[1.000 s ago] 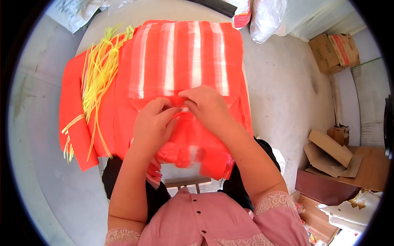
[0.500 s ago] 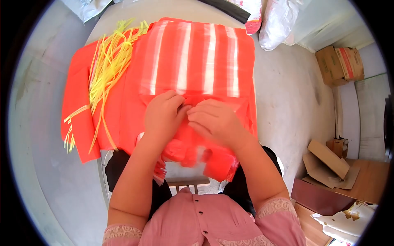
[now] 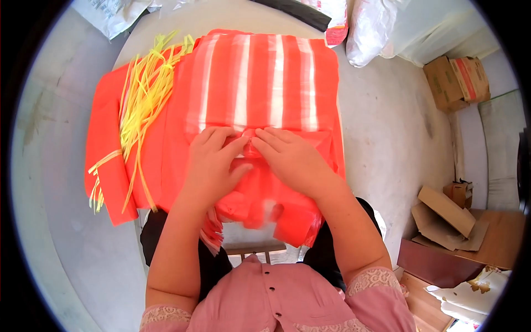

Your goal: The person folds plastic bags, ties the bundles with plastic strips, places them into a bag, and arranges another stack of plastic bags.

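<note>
A stack of red plastic bags with white stripes (image 3: pixel 221 83) lies in front of me on the table. My left hand (image 3: pixel 214 160) rests on its near part, fingers extended and thumb spread apart. Beside it my right hand (image 3: pixel 290 160) lies palm down, fingers stretched toward the left fingertips. Between the fingertips shows a bunched bit of red plastic (image 3: pixel 250 145). Whether either palm presses on a fold underneath is hidden. Loose red plastic ends (image 3: pixel 296 224) hang over the near edge above my lap.
Yellow plastic ties (image 3: pixel 146 91) lie in a loose bundle on more red plastic at the left, beside a tied red roll (image 3: pixel 117 182). White sacks (image 3: pixel 373 33) and a black roll (image 3: pixel 298 12) are at the back. Cardboard boxes (image 3: pixel 456 83) stand at the right.
My fingers were curled and close together on the plastic; now both hands are flattened, with the left thumb spread away. The view has shifted slightly.
</note>
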A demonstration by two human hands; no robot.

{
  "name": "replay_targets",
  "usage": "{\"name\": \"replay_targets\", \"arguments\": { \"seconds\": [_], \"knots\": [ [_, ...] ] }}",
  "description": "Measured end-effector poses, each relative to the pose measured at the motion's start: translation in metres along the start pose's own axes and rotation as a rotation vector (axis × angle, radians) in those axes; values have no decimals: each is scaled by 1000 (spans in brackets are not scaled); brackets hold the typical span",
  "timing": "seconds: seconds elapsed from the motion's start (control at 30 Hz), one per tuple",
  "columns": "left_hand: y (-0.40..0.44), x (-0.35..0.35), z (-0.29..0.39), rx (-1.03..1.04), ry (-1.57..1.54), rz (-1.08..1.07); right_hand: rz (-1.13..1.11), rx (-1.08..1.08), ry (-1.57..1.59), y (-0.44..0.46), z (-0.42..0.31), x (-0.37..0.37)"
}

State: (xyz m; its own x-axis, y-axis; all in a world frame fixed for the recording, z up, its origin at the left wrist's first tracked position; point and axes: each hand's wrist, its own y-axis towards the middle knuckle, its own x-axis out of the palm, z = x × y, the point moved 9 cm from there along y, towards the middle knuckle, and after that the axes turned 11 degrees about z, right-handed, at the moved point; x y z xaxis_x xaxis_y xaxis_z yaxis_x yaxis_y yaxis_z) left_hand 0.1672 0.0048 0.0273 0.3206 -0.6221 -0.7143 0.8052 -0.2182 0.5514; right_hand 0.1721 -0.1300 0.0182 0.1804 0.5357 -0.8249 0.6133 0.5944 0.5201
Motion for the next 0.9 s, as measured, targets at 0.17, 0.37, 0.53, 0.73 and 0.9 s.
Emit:
{"name": "replay_targets", "arguments": {
  "seconds": [0.17, 0.37, 0.53, 0.73, 0.9],
  "knots": [
    [-2, -8, -11, -18, 52, 4, -4, 85, -14, -4, 9, 8],
    [-5, -20, -23, 37, 122, 110, -95, 276, 136, 1, 20, 0],
    [-18, -26, -23, -137, -36, -124, -355, 347, 210, -1, 15, -19],
    [-38, -38, -41, -526, -214, -222, -449, 479, 355, -10, 28, -4],
    [-41, -37, -52, -594, -224, -242, -448, 715, 477, -11, 51, 2]
  ]
}}
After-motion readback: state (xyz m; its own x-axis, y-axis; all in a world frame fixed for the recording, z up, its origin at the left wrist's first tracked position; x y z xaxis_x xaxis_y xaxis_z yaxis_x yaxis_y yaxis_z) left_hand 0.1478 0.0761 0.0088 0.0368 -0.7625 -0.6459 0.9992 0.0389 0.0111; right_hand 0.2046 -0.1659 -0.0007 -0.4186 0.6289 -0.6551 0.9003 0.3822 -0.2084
